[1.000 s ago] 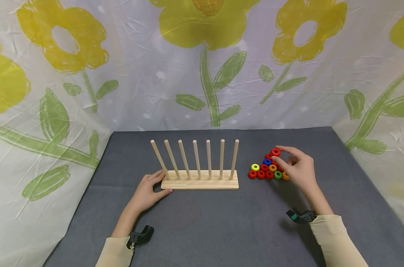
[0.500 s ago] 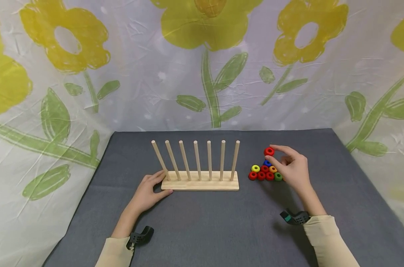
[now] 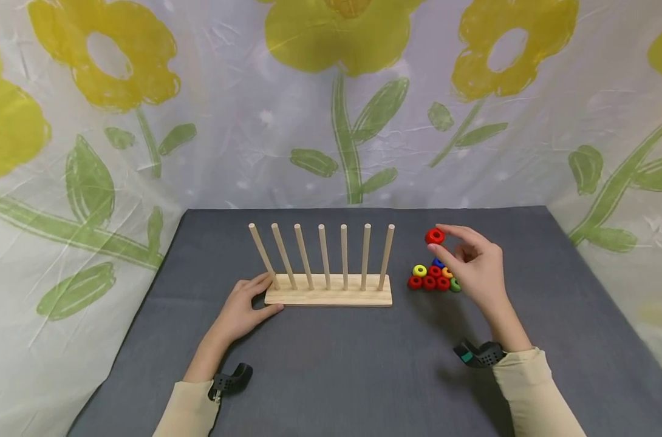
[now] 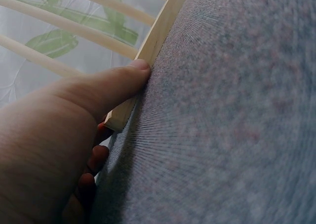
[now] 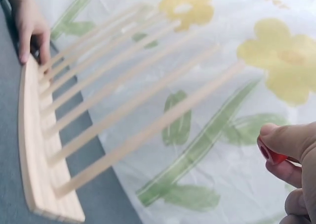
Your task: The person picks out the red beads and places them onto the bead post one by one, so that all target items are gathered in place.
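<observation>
A pale wooden peg rack (image 3: 328,297) stands on the dark cloth, its several upright pegs bare. My left hand (image 3: 242,312) grips the left end of its base, thumb along the front edge and fingers behind. In the left wrist view the thumb (image 4: 116,83) presses on the base's edge, while the other fingers are partly hidden. My right hand (image 3: 483,273) pinches a red ring bead (image 3: 429,238) between thumb and forefinger, raised above the bead pile and right of the rack. That red ring bead (image 5: 276,157) also shows at the fingertips in the right wrist view.
Beneath the right hand lies a small pile of ring beads: several red beads (image 3: 429,284), a yellow bead (image 3: 415,272), a blue bead, an orange bead and a green bead (image 3: 454,287). Dark cloth (image 3: 336,370) covers the table. A flowered sheet (image 3: 227,133) hangs behind.
The right hand has lifted the red ring bead off the top of the pile and carried it up and leftward. The left hand stays at the rack's end.
</observation>
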{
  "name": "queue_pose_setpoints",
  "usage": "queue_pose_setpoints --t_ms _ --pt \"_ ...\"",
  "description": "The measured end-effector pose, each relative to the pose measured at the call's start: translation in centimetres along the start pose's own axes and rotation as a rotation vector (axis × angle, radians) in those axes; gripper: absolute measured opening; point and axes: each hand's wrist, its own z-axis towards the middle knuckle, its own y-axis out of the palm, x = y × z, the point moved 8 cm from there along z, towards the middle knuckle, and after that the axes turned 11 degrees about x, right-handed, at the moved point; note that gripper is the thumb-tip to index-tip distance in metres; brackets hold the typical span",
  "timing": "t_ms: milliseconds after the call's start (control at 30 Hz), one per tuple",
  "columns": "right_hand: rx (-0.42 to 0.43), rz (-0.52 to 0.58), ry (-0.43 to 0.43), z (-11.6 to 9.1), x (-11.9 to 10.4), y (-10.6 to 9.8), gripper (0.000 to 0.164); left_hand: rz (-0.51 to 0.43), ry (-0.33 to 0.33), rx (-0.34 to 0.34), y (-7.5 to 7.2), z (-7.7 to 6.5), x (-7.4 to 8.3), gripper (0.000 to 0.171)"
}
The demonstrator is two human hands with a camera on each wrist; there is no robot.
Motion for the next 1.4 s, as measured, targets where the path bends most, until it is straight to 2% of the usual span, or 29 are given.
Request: queue_pose_setpoints --t_ms 267,467,967,1167,1400 --pt "0.012 0.084 -0.041 1.0 -2.3 0.6 0.037 0.007 0.007 -0.002 0.1 0.4 0.1 0.08" --pt "0.022 0.115 -0.037 1.5 -3.4 1.2 0.036 0.009 0.004 -0.002 0.2 0.4 0.1 0.08" --pt "0.019 0.223 -0.021 2.0 -5.0 2.9 0.036 0.005 -0.004 -0.004 0.3 0.2 0.1 0.08" --pt "0.021 0.237 -0.036 2.0 -5.5 3.8 0.036 0.015 -0.004 0.006 0.0 0.0 -0.1 0.08" --pt "0.038 0.202 -0.025 1.6 -5.7 4.2 0.035 0.021 0.004 0.001 0.0 0.1 0.0 0.079"
